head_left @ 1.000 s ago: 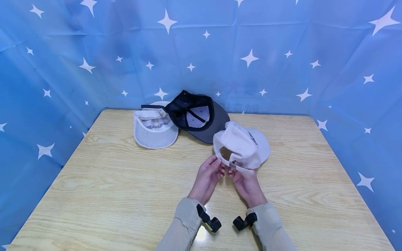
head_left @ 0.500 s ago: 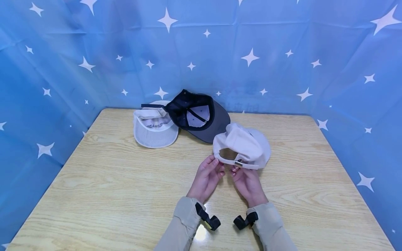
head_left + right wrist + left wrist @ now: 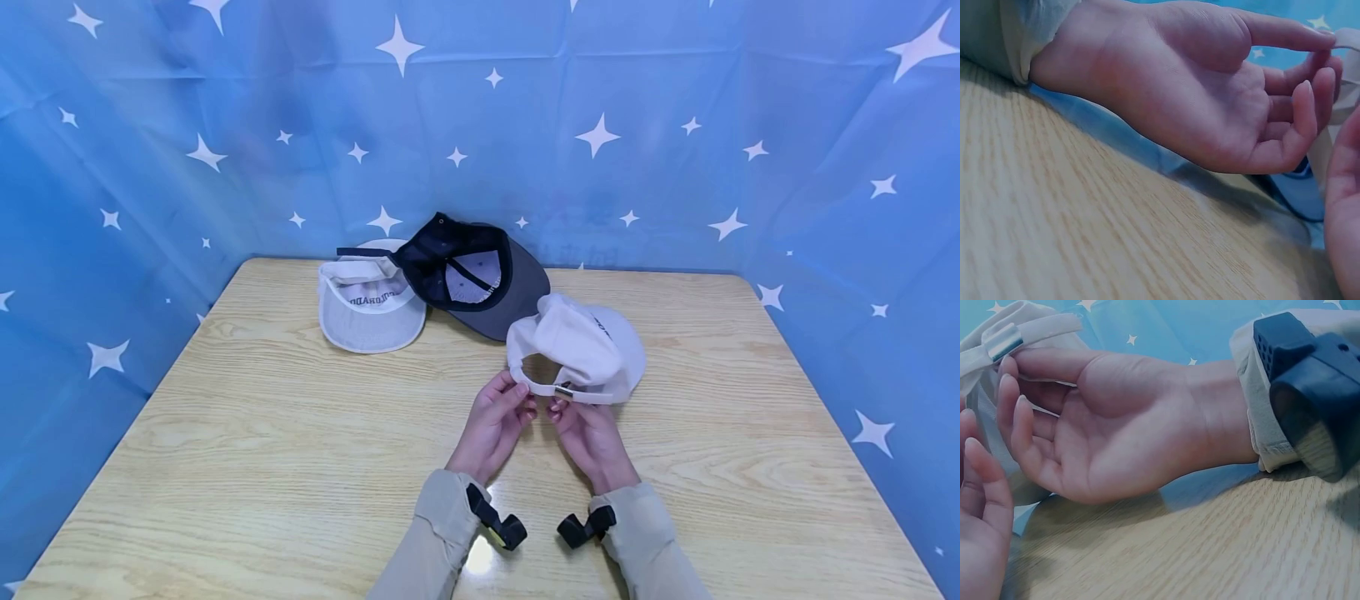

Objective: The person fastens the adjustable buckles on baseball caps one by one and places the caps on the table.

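Two bare hands hold a soft white cloth cap (image 3: 573, 346) by the thin white strap (image 3: 596, 398) at its back. The cap is in the far half of the light wooden table (image 3: 300, 458), a bit right of the middle of the back edge. Its brim points to the right, and a few dark letters show on its front. I cannot tell if it rests on the wood or is held up a little.

The left hand (image 3: 491, 421) pinches the left end of the strap between thumb and finger. The right hand (image 3: 592, 437) pinches the strap with thumb and finger right by a small shiny metal buckle (image 3: 1005, 341). The other fingers of both hands are bent and close together. The hands are near each other, with a small gap between.

Just behind the white cap is a black cloth cap with a dark grey brim (image 3: 483, 279), tipped so its inside shows. It leans over a pale white cap with dark backwards letters (image 3: 371, 304), which sits near the back edge, left of the middle.

Both arms have beige sleeves (image 3: 652, 542) and small black wrist cameras (image 3: 498, 525). Behind the table hangs a blue cloth with white stars (image 3: 525, 100).
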Available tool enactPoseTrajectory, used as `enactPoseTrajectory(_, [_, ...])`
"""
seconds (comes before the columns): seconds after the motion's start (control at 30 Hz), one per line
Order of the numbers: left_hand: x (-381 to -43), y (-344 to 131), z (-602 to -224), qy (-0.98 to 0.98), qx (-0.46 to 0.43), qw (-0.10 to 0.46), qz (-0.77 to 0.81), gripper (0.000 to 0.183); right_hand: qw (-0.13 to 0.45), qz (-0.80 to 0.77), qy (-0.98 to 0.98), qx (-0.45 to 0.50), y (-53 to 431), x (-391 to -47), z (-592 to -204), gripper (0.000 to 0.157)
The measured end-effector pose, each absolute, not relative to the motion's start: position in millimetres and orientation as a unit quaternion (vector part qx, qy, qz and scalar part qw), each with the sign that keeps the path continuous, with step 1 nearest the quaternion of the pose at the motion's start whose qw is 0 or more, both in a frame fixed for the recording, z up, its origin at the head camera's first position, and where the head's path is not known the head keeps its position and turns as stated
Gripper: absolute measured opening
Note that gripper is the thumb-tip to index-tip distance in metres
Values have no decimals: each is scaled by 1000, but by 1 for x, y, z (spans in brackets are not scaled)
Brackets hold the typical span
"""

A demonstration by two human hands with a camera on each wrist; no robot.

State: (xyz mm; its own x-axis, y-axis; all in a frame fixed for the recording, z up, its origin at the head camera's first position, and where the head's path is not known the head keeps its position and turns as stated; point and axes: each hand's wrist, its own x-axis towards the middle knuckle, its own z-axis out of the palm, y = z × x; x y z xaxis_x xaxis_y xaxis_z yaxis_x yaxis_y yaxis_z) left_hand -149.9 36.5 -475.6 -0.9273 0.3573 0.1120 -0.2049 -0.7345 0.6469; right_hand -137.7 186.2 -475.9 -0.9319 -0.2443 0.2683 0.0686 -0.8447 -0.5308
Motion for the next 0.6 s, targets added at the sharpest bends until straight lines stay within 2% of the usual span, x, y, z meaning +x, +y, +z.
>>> enactPoseTrajectory(0.6, [-149, 40, -475, 373, 115, 146, 909, 12, 59, -924, 350, -144, 182, -138, -474, 16])
